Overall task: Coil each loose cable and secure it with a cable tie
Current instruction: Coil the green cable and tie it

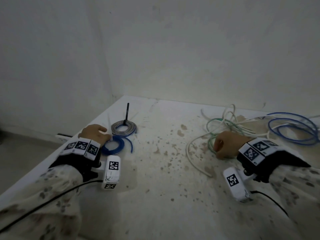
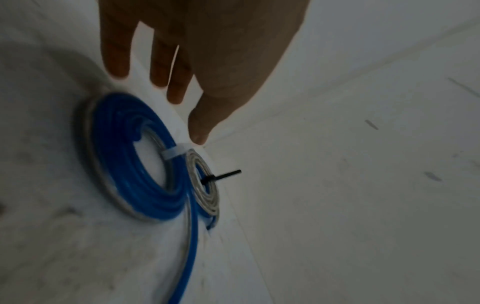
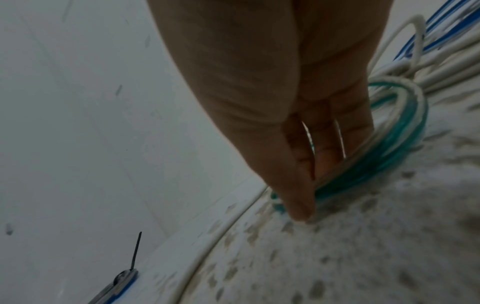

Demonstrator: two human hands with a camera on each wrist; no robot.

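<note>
A coiled blue cable (image 1: 121, 144) (image 2: 114, 144) lies at the table's left, bound by a white cable tie (image 2: 173, 153) whose tail (image 1: 109, 123) stands up. My left hand (image 1: 94, 134) (image 2: 221, 61) hovers just over it with straight fingers and holds nothing. Behind it lies a grey coil (image 1: 132, 126) (image 2: 205, 197) with a black tie (image 1: 127, 111) (image 2: 226, 175). My right hand (image 1: 226, 144) (image 3: 259, 102) pinches loops of a green cable (image 1: 210, 144) (image 3: 405, 144) against the table, thumb against fingers.
A loose white cable (image 1: 188, 153) (image 3: 221, 232) curves round the green loops. A loose blue cable (image 1: 269, 126) (image 3: 441, 26) sprawls at the far right. The stained white table (image 1: 155, 170) sits in a wall corner, and its left edge (image 1: 52, 149) drops to the floor.
</note>
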